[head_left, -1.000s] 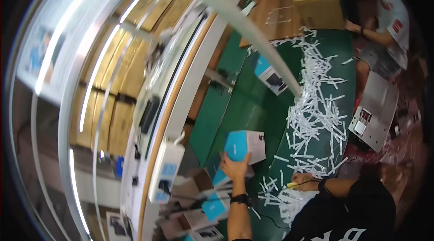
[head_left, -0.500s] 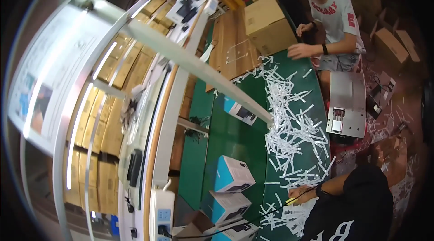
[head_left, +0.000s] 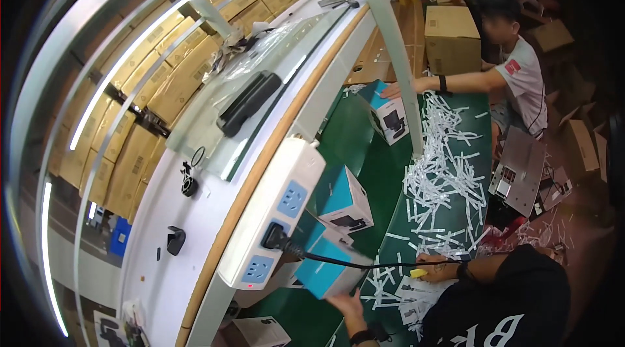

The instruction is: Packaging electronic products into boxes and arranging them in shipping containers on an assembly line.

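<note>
My right hand (head_left: 435,270), a dark band at its wrist, is closed around a small yellow object (head_left: 418,273) whose kind I cannot make out. It is above printed white sheets (head_left: 416,298) on the green table. My left hand (head_left: 346,306) comes in from the lower edge, fingers apart. Its fingertips are at the lower end of a blue-and-white product box (head_left: 331,269); whether they press on it I cannot tell. Beyond that stands a similar box (head_left: 348,200). Another white box (head_left: 260,332) lies near the lower edge.
White paper strips (head_left: 446,171) litter the green table (head_left: 384,178). A power strip (head_left: 273,213) with a black cable hangs between shelf and table; the cable crosses near my hands. A co-worker (head_left: 521,80) reaches to another blue-and-white box (head_left: 392,119). A carton (head_left: 452,41) stands behind the white post (head_left: 390,41).
The view has turned, bringing the shelf and power strip closer. My left hand has come into sight beside a box. The co-worker's arm now stretches to a box; my right hand keeps the yellow object.
</note>
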Motion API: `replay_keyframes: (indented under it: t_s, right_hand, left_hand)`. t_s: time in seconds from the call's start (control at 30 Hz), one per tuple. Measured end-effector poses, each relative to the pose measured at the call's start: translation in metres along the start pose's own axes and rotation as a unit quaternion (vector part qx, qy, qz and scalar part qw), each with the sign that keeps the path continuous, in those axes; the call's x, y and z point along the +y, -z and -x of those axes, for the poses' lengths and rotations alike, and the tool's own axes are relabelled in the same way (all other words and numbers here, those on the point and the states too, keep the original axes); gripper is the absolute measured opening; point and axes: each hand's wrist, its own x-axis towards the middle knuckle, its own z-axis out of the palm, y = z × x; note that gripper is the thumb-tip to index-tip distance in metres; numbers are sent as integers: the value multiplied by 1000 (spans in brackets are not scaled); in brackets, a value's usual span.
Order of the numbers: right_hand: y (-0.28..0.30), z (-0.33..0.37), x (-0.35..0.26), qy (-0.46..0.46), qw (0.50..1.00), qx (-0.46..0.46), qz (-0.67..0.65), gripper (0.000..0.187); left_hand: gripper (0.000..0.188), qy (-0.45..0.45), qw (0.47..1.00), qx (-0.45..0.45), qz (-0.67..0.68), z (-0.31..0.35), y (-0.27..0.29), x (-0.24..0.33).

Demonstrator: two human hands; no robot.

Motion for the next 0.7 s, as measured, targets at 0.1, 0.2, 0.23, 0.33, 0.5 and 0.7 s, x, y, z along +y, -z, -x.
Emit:
replay_keyframes:
  t_s: [0.1,0.2,0.23,0.33,0.5,0.7]
  right_hand:
    - [11,-7,-37,26,998,0,55,42]
    - [20,2,-51,31,994,40,100,42]
    - [17,0,-54,60,990,60,114,41]
    - [-2,1,-51,67,988,70,117,39]
    - [9,-5,-62,19,993,63,102,32]
    - [-5,0,-54,25,991,68,115,26]
  left_hand:
    - [97,16,998,-57,-3,-24,-69,-23]
    - [98,86,990,-85,-67,-56,-146,-41]
    - [99,95,988,-90,-83,-77,-158,-45]
    - [107,144,976,-73,-143,-134,-199,-53]
    - [108,127,922,-164,-328,-174,-263,-30]
    - [58,-109,944,-146,-276,-128,-136,-39]
